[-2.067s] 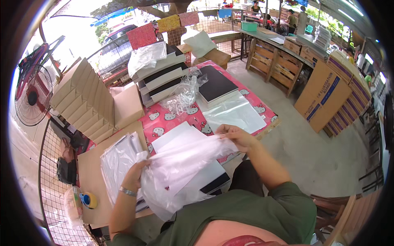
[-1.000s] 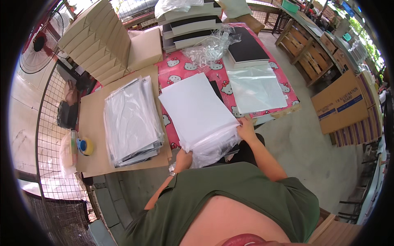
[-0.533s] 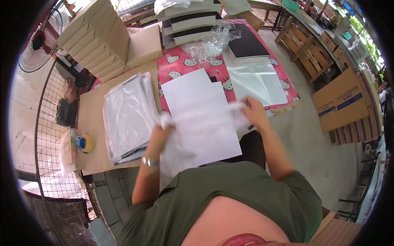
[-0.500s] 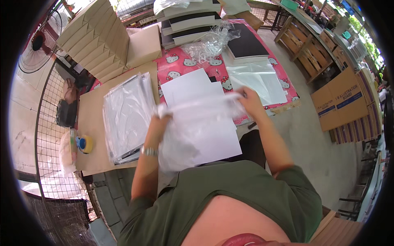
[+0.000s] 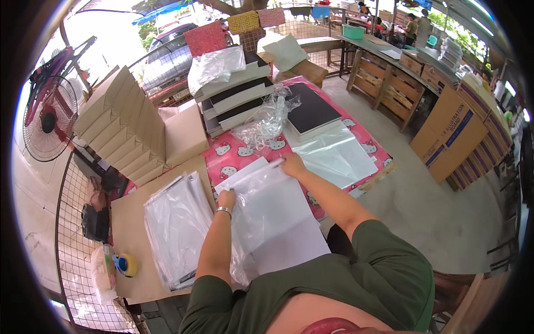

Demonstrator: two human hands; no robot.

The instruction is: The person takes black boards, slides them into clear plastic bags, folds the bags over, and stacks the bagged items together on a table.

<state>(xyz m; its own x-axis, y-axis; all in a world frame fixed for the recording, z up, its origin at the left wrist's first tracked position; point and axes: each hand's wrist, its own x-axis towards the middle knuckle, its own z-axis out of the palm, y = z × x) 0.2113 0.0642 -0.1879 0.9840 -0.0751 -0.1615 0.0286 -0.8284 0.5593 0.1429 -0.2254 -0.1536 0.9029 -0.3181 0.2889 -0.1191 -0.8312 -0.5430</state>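
Observation:
A clear plastic bag (image 5: 255, 192) stretches between my two hands, over large white sheets (image 5: 300, 222) at the table's front edge. My left hand (image 5: 226, 199) is closed on the bag's left edge, a metal watch at its wrist. Farther off, my right hand (image 5: 292, 166) pinches the bag's upper right corner. The lower part of the bag hangs loose and wrinkled along the left of the sheets. Beside my left forearm lies a stack of plastic-wrapped sheets (image 5: 177, 228). Flat clear bags (image 5: 336, 158) lie beyond my right hand.
Wrapped brown packages (image 5: 119, 131) rise at the back left, next to dark-covered stacks (image 5: 239, 106). Crumpled plastic (image 5: 264, 123) and a black-topped stack (image 5: 312, 108) lie at the back. A tape roll (image 5: 128, 265) sits at the left edge. Cardboard boxes (image 5: 450, 136) stand right.
My view has tilted up, showing more of the background. The bag, blurred and bunched before, is now spread flatter over the white sheets, with both hands still on it.

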